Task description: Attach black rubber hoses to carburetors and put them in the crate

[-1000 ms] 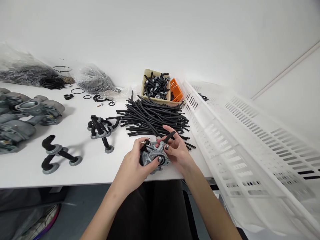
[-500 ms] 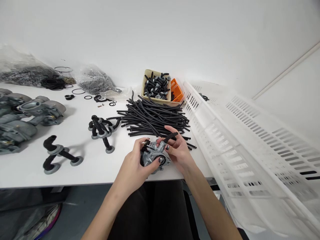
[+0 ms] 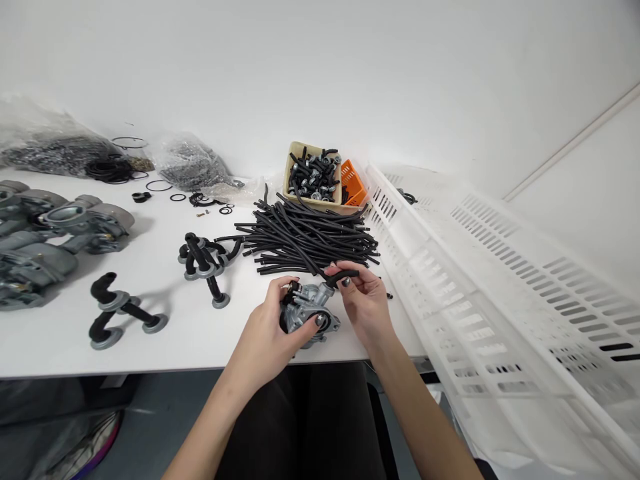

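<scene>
Near the table's front edge, a grey metal carburetor (image 3: 306, 308) is gripped by my left hand (image 3: 265, 333), with the thumb across its round dark opening. My right hand (image 3: 367, 303) pinches a short, bent black rubber tube (image 3: 344, 275) between thumb and fingers. The tube's lower end meets the top of the carburetor; whether it is fixed there I cannot tell. Just behind my hands lies a pile of long black hoses (image 3: 310, 233). To the left stand several black bent tubes with grey metal caps (image 3: 115, 300), like the one at the carburetor.
More carburetors (image 3: 65, 240) crowd the left side. Behind the hoses are a cream bin (image 3: 289, 175) of capped tubes and an orange basket (image 3: 354, 183). Plastic bags of small parts (image 3: 190, 160) and rubber rings (image 3: 177, 197) lie at the back. A white slotted crate (image 3: 480, 293) borders the right.
My right hand has shifted slightly and turned, its fingers now higher around the bent tube, which lies flatter. My left hand and the carburetor have stayed nearly still.
</scene>
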A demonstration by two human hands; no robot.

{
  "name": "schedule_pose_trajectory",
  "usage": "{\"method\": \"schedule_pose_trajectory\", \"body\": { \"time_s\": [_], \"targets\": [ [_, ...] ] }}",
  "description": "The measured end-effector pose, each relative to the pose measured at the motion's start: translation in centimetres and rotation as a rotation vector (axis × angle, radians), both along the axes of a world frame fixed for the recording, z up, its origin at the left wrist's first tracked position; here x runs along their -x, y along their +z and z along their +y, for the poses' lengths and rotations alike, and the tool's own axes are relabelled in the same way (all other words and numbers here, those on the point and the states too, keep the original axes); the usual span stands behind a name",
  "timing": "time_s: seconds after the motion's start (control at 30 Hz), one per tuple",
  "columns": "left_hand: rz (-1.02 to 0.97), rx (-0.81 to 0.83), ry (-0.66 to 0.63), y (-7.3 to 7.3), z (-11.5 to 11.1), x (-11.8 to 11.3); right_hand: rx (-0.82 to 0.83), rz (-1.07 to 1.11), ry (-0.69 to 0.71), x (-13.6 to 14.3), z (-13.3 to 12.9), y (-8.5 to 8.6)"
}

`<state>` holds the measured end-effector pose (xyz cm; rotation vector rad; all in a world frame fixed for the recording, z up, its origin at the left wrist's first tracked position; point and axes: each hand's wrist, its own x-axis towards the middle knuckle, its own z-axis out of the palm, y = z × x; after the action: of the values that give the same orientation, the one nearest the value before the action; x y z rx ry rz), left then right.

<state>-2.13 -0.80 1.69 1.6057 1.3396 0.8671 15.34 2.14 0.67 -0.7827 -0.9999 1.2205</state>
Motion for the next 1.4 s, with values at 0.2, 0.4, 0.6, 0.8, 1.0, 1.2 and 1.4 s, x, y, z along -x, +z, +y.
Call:
{"method": "schedule_pose_trajectory", "body": {
  "time_s": [0.2, 0.4, 0.6, 0.8, 1.0, 1.2, 1.4],
  "targets": [
    [0.005, 0.015, -0.019, 0.2, 0.0, 0.0, -0.168, -0.217, -0.214, 0.4, 0.2, 0.7],
    [-0.024, 0.014, -0.033, -0.2, 0.3, 0.2, -0.227, -0.283, -0.157, 0.0, -0.2, 0.8],
    [-0.055, 0.005, -0.069, -0.8, 0.4, 0.8, -0.231, -0.298, -0.109, -0.4, -0.4, 0.6],
    [-0.12, -0.014, -0.117, -0.8, 0.4, 1.1, -0.224, -0.3, -0.122, -0.3, -0.4, 0.6],
    [-0.14, -0.022, -0.126, -0.8, 0.4, 1.1, -0.214, -0.3, -0.122, -0.4, -0.7, 0.6],
    [-0.165, -0.031, -0.123, -0.7, 0.3, 1.3, -0.19, -0.343, -0.151, -0.8, -1.1, 0.6],
    [-0.221, -0.025, -0.087, -0.5, 0.1, 1.4, -0.125, -0.302, -0.275, -2.0, -1.0, 0.9]
  ]
}}
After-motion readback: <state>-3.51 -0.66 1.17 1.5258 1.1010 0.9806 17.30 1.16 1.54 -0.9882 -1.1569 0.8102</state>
